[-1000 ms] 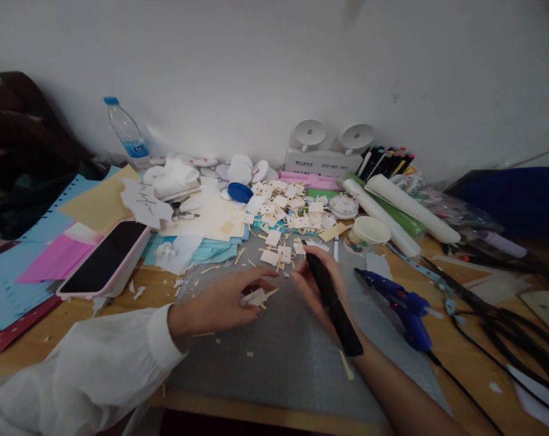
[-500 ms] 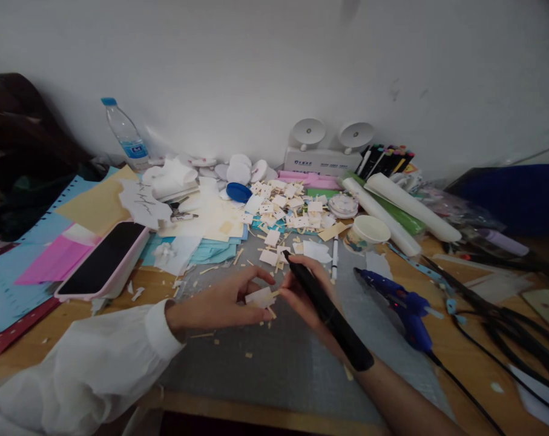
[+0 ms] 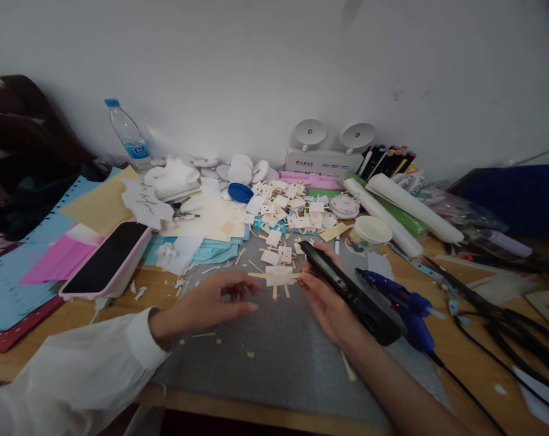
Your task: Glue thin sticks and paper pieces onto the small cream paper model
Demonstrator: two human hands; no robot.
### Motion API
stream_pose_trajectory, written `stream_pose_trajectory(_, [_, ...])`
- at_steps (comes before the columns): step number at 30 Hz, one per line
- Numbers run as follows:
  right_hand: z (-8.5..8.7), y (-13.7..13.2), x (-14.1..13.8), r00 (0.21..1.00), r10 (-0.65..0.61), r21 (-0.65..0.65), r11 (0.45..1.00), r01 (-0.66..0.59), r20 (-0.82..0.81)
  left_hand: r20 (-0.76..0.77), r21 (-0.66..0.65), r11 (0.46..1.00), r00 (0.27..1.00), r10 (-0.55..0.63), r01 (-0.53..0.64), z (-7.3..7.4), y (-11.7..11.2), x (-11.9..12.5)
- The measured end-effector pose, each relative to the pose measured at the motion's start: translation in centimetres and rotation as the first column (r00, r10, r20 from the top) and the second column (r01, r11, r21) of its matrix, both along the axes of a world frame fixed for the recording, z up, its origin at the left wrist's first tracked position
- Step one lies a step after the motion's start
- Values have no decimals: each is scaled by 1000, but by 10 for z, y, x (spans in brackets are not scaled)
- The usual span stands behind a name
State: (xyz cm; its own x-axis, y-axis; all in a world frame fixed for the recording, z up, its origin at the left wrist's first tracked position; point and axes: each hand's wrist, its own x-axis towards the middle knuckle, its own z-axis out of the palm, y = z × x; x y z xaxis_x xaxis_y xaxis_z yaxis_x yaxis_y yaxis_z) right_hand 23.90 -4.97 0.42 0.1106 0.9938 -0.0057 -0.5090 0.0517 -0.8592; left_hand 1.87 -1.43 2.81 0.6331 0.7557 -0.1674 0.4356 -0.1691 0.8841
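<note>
Held a pale paper figure (image 3: 279,278) over the grey cutting mat (image 3: 274,369), at the hub of the clock. Showed a small whitish body, roughly square, with a thin cream strip laid across it from nine to three o'clock and two short cream legs pointing towards six. Pinched the strip's three-o'clock end in the fingers of the right hand (image 3: 325,304), with a long black tool (image 3: 351,293) held in the same hand. Had the fingers of the left hand (image 3: 210,304) spread and loosely curled, between eight and nine o'clock, near the strip's other tip; could not tell whether touching.

Had open room on the mat from five to seven o'clock, dotted with small scraps, down to the near edge of the bench (image 3: 163,290) at six. Ran short of space at twelve, just beside a heap of similar figures (image 3: 281,201). Had a paper cup (image 3: 371,231) near two, a blue glue gun (image 3: 414,327) at three, partly behind the black tool, and a pink-cased phone (image 3: 105,259) well apart at nine.
</note>
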Motion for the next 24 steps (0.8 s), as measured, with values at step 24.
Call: stream_pose_trajectory(24, [-3, -1, -2, 991, -17, -110, 994, 2, -130, 341, -300, 953, 927, 158, -52, -2, -7, 16])
